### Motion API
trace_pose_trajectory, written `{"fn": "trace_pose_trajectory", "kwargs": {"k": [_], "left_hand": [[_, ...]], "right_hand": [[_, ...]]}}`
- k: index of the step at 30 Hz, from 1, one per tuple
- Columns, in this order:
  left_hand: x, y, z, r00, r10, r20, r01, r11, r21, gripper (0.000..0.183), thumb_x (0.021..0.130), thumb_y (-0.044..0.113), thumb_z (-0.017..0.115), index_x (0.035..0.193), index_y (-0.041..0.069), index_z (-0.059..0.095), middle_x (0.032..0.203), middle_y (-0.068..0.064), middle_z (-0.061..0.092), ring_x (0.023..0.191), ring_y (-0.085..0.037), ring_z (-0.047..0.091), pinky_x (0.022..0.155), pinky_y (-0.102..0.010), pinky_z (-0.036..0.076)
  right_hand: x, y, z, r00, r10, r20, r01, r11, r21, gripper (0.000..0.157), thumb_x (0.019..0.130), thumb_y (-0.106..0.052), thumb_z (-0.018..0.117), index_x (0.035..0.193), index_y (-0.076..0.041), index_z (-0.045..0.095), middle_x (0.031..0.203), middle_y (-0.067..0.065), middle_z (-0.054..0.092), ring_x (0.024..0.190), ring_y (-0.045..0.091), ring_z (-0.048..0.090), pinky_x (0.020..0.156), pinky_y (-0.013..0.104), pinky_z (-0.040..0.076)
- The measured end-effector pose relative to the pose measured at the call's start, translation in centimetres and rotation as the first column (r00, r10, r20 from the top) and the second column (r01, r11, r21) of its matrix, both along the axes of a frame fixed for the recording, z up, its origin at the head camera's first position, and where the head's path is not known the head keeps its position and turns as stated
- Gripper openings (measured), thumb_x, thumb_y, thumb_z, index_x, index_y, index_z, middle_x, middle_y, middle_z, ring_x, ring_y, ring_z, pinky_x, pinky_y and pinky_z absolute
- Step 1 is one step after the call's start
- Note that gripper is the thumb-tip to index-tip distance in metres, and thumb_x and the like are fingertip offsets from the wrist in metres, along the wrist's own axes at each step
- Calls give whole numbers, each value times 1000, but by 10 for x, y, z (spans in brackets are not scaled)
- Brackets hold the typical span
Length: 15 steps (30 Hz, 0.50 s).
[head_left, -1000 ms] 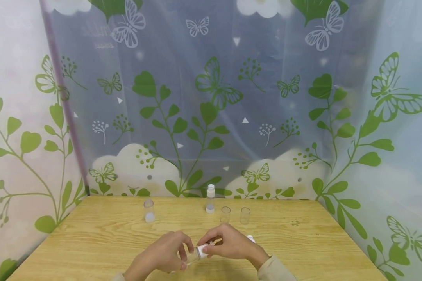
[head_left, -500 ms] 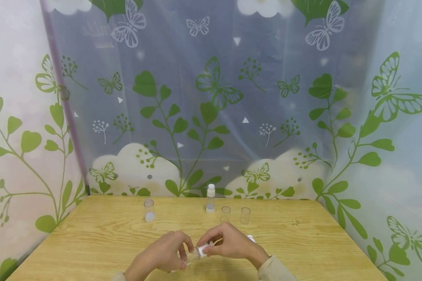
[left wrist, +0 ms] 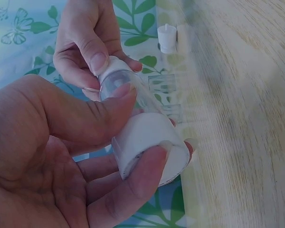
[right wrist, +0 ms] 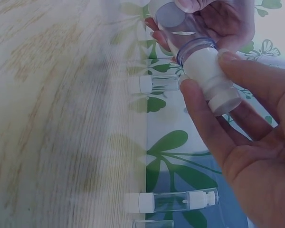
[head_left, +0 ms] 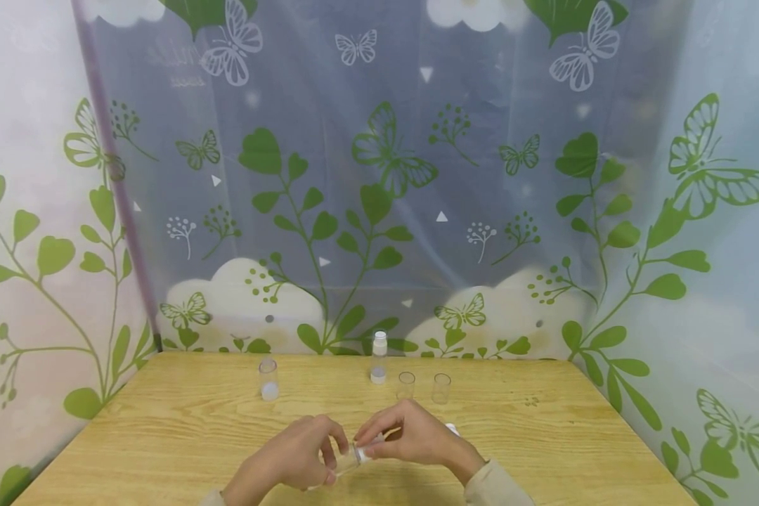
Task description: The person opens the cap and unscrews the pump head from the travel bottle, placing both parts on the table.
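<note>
While the left hand (head_left: pixel 300 451) grips a tilted, clear cylindrical plastic bottle (head_left: pixel 345 462) near its white base (left wrist: pixel 145 137), the right hand (head_left: pixel 417 437) pinches the white pump head (right wrist: pixel 204 66) opposite, over a yellow wood-grain table (head_left: pixel 183 422). Beyond, clear plastic containers (head_left: pixel 378 365) stand before a blue-grey sheet (head_left: pixel 329 91) printed with green leaves and butterflies.

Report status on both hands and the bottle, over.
Left hand gripping tilted clear bottle. Right hand pinching its white pump. No obstruction visible; upright pump bottle farther back.

I count three bottles (head_left: pixel 377 365) (head_left: pixel 268 385) (left wrist: pixel 140 130). With them I see two clear cups (head_left: pixel 406 387) (head_left: pixel 441 389) and one white piece (left wrist: pixel 167 40).
</note>
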<state>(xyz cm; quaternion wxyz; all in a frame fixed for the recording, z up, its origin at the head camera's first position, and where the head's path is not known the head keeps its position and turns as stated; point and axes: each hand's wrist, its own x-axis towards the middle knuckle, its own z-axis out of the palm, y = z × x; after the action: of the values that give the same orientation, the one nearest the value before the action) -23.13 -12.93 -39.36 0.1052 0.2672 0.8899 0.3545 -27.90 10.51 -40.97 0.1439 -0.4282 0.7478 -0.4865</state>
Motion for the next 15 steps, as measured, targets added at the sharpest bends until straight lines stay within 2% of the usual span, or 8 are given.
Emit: {"fn": "trace_pose_trajectory", "kwargs": {"k": [6,10,15], "left_hand": [[0,0,1,1000,4,8,-4,1000,13,33,68,-4,74,99,5,68,74,-1,69,47,-9,58,44,-22,49],[0,0,1,1000,3,15,-3,1000,20,31,69,-3,74,98,5,67,73,0,68,44,-9,56,43,-23,49],[1,0,1,1000,-4,4,4,1000,21,31,70,-2,74,99,4,66,74,-1,68,42,-8,55,42,-22,49]], "right_hand": [[0,1,2,1000,0,-22,0,1000,32,24,89,-19,66,109,-7,70,115,12,68,101,6,65,79,23,56],[2,2,4,1000,-27,-11,28,998,58,25,91,-20,63,113,-9,68,117,11,68,101,8,65,79,21,55],[1,1,4,999,-15,37,13,998,54,29,94,-20,58,117,-2,64,118,18,65,89,17,70,74,26,58]]}}
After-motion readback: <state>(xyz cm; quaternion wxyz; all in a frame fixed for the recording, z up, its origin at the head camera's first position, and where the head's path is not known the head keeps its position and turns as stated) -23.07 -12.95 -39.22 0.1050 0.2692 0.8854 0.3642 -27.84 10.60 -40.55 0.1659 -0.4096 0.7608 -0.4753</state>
